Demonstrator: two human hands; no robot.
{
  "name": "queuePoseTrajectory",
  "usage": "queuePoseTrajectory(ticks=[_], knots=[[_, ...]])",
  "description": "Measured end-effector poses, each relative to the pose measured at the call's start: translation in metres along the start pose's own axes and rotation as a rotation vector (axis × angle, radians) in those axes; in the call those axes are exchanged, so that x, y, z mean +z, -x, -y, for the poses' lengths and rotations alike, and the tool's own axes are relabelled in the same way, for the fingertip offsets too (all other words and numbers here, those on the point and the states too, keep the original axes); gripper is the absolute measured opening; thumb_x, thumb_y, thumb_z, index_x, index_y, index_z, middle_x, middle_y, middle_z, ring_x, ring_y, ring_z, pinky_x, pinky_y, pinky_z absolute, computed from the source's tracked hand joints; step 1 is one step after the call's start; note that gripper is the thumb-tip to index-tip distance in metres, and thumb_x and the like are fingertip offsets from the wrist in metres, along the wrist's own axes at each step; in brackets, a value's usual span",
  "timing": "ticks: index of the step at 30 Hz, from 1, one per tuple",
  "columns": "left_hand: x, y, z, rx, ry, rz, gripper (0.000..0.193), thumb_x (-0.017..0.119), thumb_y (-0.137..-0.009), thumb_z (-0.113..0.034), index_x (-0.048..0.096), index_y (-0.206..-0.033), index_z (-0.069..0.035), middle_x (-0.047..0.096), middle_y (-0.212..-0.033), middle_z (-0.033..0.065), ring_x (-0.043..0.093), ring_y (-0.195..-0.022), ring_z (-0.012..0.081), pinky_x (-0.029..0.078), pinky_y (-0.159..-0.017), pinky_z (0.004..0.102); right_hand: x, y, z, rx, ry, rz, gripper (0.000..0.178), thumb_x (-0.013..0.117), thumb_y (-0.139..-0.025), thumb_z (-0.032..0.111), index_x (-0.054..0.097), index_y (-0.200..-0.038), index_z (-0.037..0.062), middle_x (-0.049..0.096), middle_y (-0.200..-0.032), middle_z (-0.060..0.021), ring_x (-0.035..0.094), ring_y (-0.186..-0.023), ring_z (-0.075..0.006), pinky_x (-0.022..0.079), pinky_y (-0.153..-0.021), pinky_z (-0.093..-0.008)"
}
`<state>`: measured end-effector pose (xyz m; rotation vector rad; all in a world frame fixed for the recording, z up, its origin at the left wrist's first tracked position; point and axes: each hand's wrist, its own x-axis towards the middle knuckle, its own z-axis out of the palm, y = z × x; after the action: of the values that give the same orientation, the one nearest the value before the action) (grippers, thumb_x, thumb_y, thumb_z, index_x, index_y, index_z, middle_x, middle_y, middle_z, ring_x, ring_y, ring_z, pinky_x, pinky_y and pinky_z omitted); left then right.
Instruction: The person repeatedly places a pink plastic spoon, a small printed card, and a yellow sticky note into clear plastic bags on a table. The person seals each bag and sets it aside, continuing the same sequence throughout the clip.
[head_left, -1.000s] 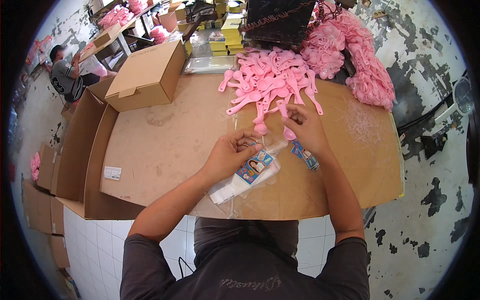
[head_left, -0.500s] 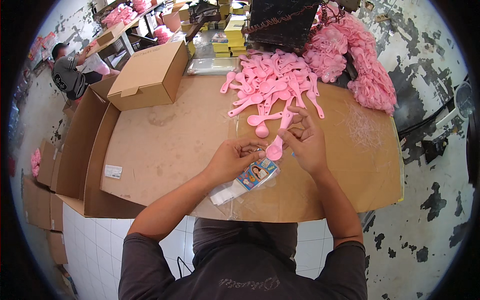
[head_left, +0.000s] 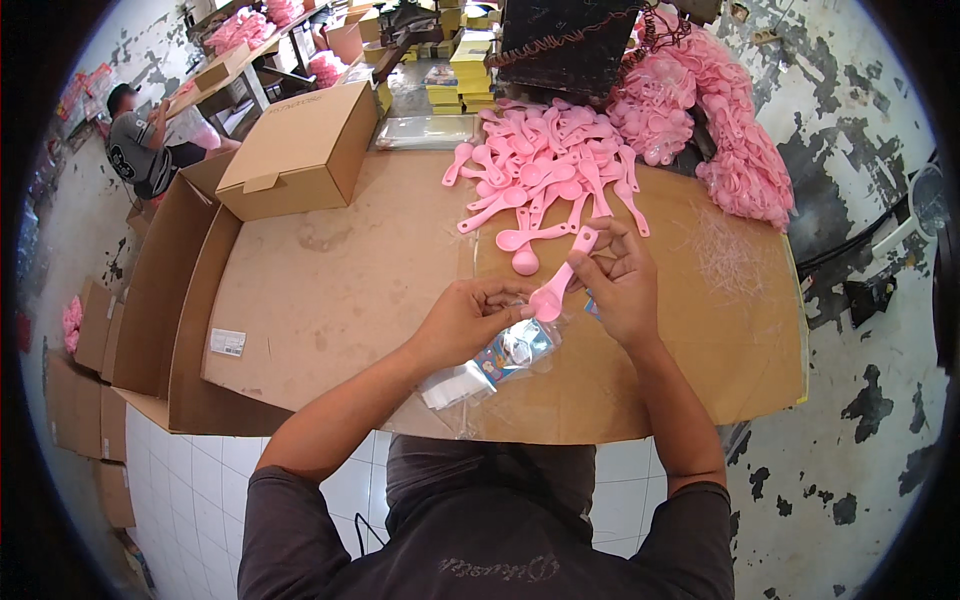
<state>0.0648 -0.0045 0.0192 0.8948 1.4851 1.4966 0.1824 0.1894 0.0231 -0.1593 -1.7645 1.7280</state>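
My right hand is closed on the handle of a pink plastic measuring spoon, which slants with its bowl down toward my left fingertips. My left hand, thumb and fingers pinched, holds the mouth edge of a clear plastic bag with a blue printed card in it. The spoon's bowl is at the bag's mouth; whether it is inside I cannot tell. A small blue printed corner shows beside my right hand, mostly hidden. Beyond my hands lies a loose pile of pink spoons.
A closed cardboard box stands at the far left, beside an open carton. Bagged pink spoons heap up at the far right. Clear plastic sleeves lie at the back, plastic scraps at the right. A co-worker sits at far left.
The spoon has turned slightly in my right hand, its handle end shifting right and nearer. My right hand has moved a little right. Glare now covers the card in the bag.
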Motion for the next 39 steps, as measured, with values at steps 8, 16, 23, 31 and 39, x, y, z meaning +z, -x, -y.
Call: queuePoseTrajectory(ticks=[8,16,23,31,39], knots=[[-0.007,-0.003,0.008,0.016,0.016,-0.07,0.032,0.071,-0.101,-0.013,0.068,-0.127,0.005,0.078,-0.104,0.0075,0.07,-0.091,0.0075,0.056,-0.078,0.0238,-0.004,-0.002,0.008,0.026,0.002,0.051,0.039,0.067,-0.098,-0.003,0.051,-0.133,-0.0032,0.065,-0.102,-0.0087,0.071,-0.082,-0.0145,0.06,-0.068,-0.0271],[-0.006,-0.004,0.017,0.064,-0.001,-0.078,0.031,0.073,-0.099,-0.012,0.069,-0.124,0.006,0.078,-0.104,0.0084,0.071,-0.093,0.0094,0.057,-0.083,0.0258,-0.001,-0.001,0.002,0.005,0.013,0.009,0.039,0.066,-0.098,-0.003,0.053,-0.135,-0.0043,0.063,-0.104,-0.0076,0.071,-0.082,-0.015,0.061,-0.071,-0.0284],[-0.005,-0.002,0.012,0.049,-0.02,-0.003,0.031,0.072,-0.099,-0.009,0.068,-0.127,0.004,0.078,-0.106,0.0093,0.071,-0.093,0.0091,0.057,-0.083,0.0249,-0.003,0.0,0.0,-0.014,-0.028,0.05,0.04,0.066,-0.099,-0.004,0.051,-0.136,-0.0034,0.062,-0.106,-0.0079,0.072,-0.087,-0.0161,0.062,-0.073,-0.0286],[-0.012,-0.005,0.016,0.024,-0.039,-0.055,0.037,0.075,-0.096,-0.008,0.066,-0.129,0.004,0.079,-0.101,0.0095,0.073,-0.087,0.0073,0.057,-0.072,0.0203,-0.007,-0.004,0.004,-0.056,-0.016,-0.054,0.039,0.067,-0.1,0.004,0.052,-0.136,-0.0026,0.066,-0.105,-0.0094,0.071,-0.085,-0.0152,0.062,-0.072,-0.0284],[-0.009,-0.004,0.014,0.085,-0.001,-0.041,0.039,0.074,-0.097,-0.007,0.064,-0.133,0.005,0.078,-0.106,0.01,0.072,-0.093,0.0092,0.058,-0.079,0.0237,-0.01,-0.003,-0.008,0.002,-0.071,0.045,0.039,0.066,-0.1,0.002,0.052,-0.136,-0.0018,0.065,-0.104,-0.0083,0.071,-0.085,-0.0152,0.062,-0.072,-0.0281]])
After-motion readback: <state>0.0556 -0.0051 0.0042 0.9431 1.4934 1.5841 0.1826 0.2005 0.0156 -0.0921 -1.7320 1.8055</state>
